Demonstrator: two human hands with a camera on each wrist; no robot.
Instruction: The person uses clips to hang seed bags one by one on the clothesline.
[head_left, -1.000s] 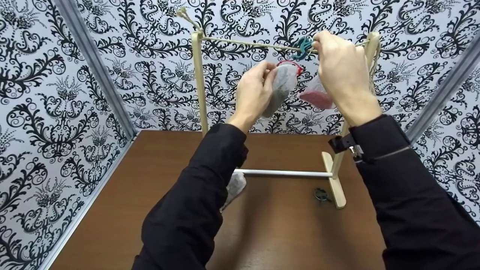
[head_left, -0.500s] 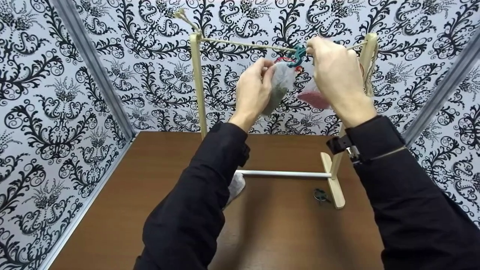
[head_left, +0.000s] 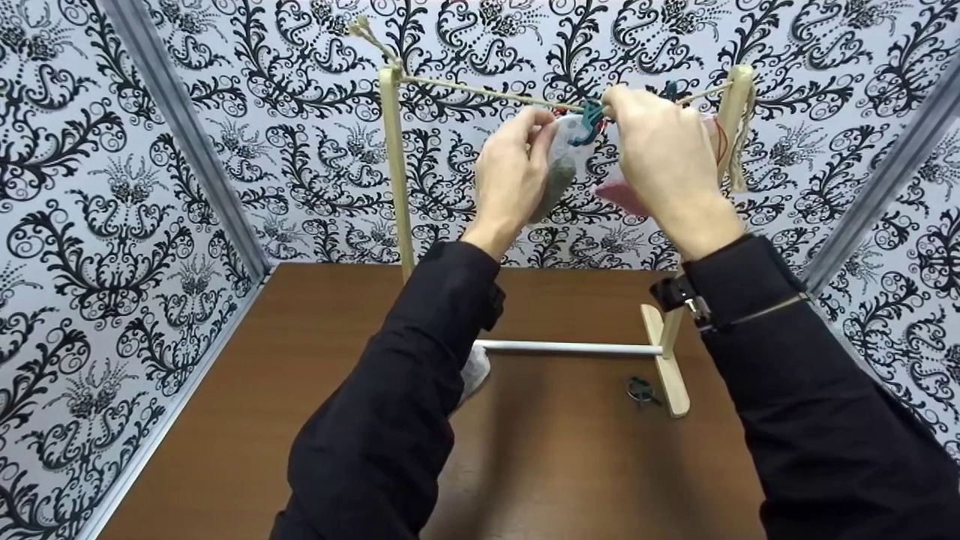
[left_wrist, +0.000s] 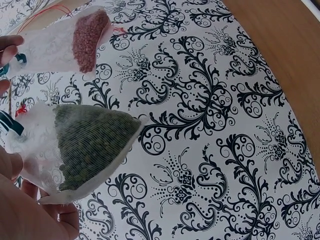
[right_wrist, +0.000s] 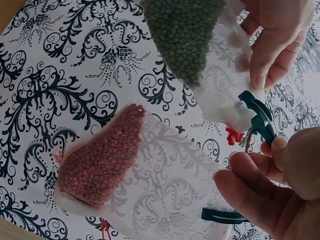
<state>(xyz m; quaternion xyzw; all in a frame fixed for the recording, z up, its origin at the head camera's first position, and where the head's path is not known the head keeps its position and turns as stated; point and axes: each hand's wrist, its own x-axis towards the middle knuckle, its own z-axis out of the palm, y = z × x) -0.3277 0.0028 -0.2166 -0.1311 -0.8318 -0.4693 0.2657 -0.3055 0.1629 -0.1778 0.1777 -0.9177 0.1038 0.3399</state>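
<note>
My left hand (head_left: 510, 169) pinches the upper edge of a white mesh bag (left_wrist: 95, 145) that holds green, bean-like grains. A dark green spring clamp (head_left: 591, 122) is pinched by its handles in my right hand (head_left: 664, 146). In the right wrist view its jaws lie across the top of this bag, close to the red drawstring (right_wrist: 234, 136) and the cord. A second mesh bag (right_wrist: 102, 160) with reddish grains hangs to the right, under another green clamp (right_wrist: 222, 216). My right hand hides part of it in the head view.
The cord (head_left: 480, 90) spans two wooden posts (head_left: 394, 172), with a white bar (head_left: 570, 346) low between them. On the brown table (head_left: 337, 360) lie another dark clamp (head_left: 641, 390) and a whitish bag (head_left: 474, 367), partly behind my left sleeve. Patterned walls stand around.
My right hand has brought the clamp down and left, from the cord to the top of the green-grain bag. The left hand has lifted the bag slightly, and the cord dips more.
</note>
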